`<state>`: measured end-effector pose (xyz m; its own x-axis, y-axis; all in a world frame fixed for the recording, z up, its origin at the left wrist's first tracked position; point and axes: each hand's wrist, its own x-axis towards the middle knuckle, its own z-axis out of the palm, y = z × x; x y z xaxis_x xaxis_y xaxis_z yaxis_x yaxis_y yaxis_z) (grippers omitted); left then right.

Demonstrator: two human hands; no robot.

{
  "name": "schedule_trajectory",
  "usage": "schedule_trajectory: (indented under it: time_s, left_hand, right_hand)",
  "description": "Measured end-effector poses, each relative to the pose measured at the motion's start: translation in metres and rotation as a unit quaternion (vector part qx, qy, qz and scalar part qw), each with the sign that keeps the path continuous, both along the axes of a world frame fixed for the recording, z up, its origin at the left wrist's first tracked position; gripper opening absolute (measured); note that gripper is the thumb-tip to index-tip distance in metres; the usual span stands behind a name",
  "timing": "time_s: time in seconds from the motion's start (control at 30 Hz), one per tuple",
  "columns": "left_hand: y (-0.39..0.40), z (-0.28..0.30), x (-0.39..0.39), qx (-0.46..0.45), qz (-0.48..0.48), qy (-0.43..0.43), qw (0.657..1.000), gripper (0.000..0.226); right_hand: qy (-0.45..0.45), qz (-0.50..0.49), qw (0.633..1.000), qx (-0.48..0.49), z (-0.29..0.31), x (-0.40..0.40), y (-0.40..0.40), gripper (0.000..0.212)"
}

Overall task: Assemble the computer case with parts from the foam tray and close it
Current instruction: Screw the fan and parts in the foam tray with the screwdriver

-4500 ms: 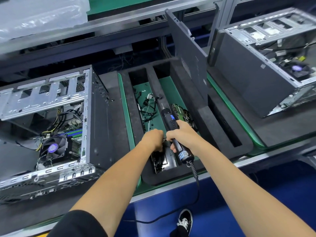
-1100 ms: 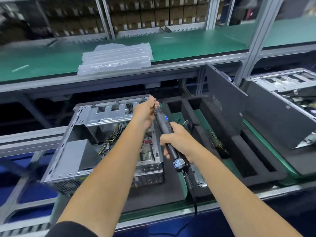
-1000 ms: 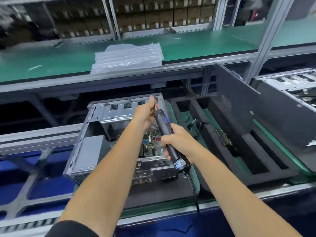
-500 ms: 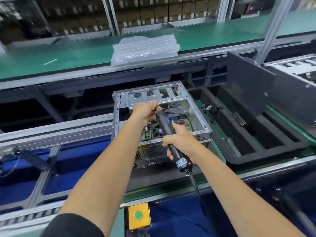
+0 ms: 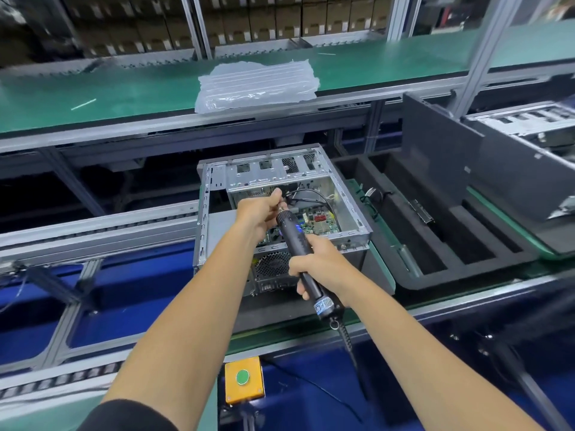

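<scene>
An open grey computer case [image 5: 353, 209] lies on its side on the conveyor, its green motherboard [image 5: 317, 220] and black cables showing inside. My right hand [image 5: 320, 267] grips a black electric screwdriver [image 5: 297, 241], which points up and away into the case. My left hand [image 5: 259, 214] pinches the screwdriver's tip at the front of the case opening; whatever small part sits there is hidden by my fingers. The black foam tray [image 5: 451, 244] lies right of the case, with a dark side panel [image 5: 435, 163] standing in it.
A second open case [image 5: 535, 129] sits at the far right. A clear plastic bag [image 5: 258, 85] lies on the green upper shelf. A yellow box with a green button [image 5: 242, 379] is mounted below the conveyor's front edge. The screwdriver's cord [image 5: 351, 356] hangs down.
My hands carried the screwdriver from the foam tray over to the case. In the last second the view swung left and the case turned, so its open side faces up.
</scene>
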<state>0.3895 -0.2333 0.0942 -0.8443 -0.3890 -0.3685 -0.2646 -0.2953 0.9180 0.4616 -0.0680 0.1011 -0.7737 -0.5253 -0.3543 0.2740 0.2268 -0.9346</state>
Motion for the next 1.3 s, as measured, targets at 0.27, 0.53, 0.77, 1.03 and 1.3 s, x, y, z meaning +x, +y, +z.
schedule_trajectory:
  time_s: [0.27, 0.53, 0.77, 1.03, 1.3]
  left_hand:
    - [-0.001, -0.002, 0.020, -0.013, -0.045, -0.024, 0.999, 0.022]
    - [-0.006, -0.004, 0.030, 0.002, -0.063, -0.027, 0.998, 0.023]
    - [-0.013, -0.002, 0.041, -0.054, -0.142, -0.044, 0.987, 0.021]
    - [-0.015, 0.007, 0.054, -0.104, -0.140, -0.021, 0.984, 0.025]
    - [-0.047, -0.002, 0.053, -0.392, -0.032, 0.014, 0.919, 0.024]
  right_hand:
    - [-0.004, 0.020, 1.000, -0.003, -0.007, 0.006, 0.005, 0.035]
    - [-0.012, 0.040, 0.999, -0.004, -0.008, 0.015, 0.006, 0.034]
    - [-0.029, 0.031, 0.999, -0.015, -0.012, 0.023, 0.009, 0.035]
    - [-0.031, 0.018, 0.999, -0.029, -0.011, 0.032, 0.002, 0.039]
    - [-0.072, 0.053, 0.996, -0.007, -0.040, 0.071, 0.006, 0.079]
